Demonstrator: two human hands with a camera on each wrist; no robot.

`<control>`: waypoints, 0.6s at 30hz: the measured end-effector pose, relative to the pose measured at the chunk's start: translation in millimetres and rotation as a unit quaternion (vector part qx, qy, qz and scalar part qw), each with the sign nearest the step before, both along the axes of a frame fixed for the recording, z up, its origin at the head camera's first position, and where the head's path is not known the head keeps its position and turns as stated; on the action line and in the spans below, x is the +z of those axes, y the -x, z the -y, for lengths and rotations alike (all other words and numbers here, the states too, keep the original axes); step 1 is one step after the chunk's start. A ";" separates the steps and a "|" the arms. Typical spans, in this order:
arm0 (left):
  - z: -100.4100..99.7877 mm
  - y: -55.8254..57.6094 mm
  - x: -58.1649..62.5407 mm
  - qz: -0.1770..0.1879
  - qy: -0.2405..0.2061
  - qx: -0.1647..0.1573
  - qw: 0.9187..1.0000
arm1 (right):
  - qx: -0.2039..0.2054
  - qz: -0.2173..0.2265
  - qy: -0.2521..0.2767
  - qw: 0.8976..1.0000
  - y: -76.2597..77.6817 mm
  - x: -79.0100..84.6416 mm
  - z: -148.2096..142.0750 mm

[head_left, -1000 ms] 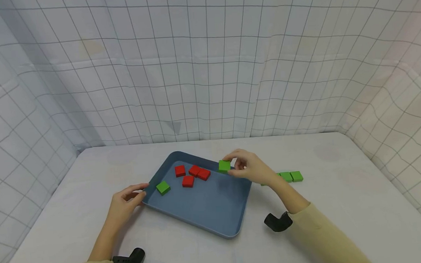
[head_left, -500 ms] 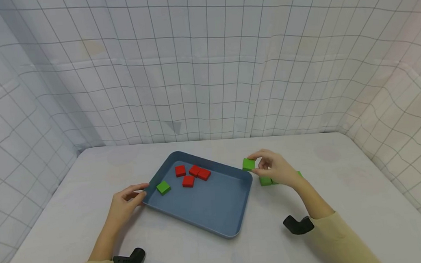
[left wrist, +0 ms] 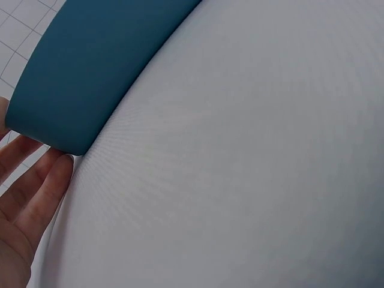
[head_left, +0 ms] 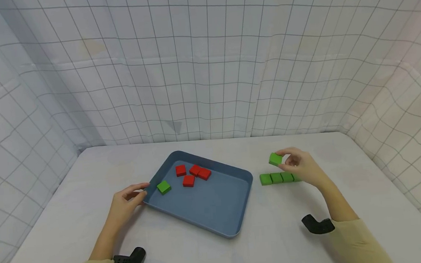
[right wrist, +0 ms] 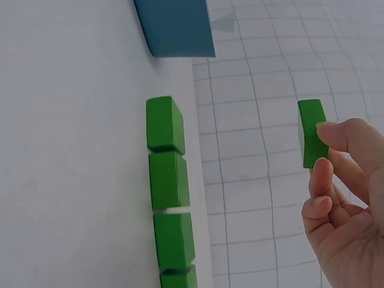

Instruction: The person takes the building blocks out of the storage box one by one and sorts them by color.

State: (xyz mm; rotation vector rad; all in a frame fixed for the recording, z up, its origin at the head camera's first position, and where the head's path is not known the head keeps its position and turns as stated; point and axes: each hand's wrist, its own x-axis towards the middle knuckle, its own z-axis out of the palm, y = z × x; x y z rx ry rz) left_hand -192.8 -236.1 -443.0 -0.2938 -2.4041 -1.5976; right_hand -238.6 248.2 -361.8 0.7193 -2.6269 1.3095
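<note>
In the head view, my right hand (head_left: pixel 300 166) pinches a green block (head_left: pixel 275 159) between thumb and fingers, held up above a row of green blocks (head_left: pixel 276 178) on the table. The right wrist view also shows the held green block (right wrist: pixel 313 133) clear of the row (right wrist: pixel 169 180). My left hand (head_left: pixel 124 204) touches the left corner of a blue tray (head_left: pixel 198 225). Its fingers (left wrist: pixel 45 195) lie fairly straight against the tray's outer wall (left wrist: pixel 90 78). Inside the tray are one green block (head_left: pixel 164 187) and several red blocks (head_left: pixel 188 181).
A white table (head_left: pixel 106 167) bears everything, its far edge meeting a white grid-patterned curtain (head_left: pixel 207 87). Black wrist devices (head_left: pixel 130 259) sit by both sleeves. The tray stands left of the green row, with a gap between.
My right hand has carried the green block rightward from above the tray's right part to above the green row, uncovering most of that row. My left hand and the tray stay put.
</note>
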 end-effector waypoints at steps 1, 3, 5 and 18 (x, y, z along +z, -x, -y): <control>0.1 0.1 -0.2 -0.001 -0.001 -0.001 1.000 | -0.006 0.001 -0.001 1.000 1.7 -3.6 -5.8; 0.2 0.4 -0.6 -0.003 -0.002 -0.002 1.000 | -0.019 0.003 -0.005 1.000 5.1 -11.3 -17.8; 0.6 0.6 -0.8 -0.004 -0.003 -0.001 1.000 | -0.035 0.009 -0.011 0.999 8.3 -18.6 -29.6; 1.4 1.3 -1.2 -0.002 -0.001 -0.004 1.000 | -0.106 0.024 -0.034 0.994 2.9 -38.3 -78.8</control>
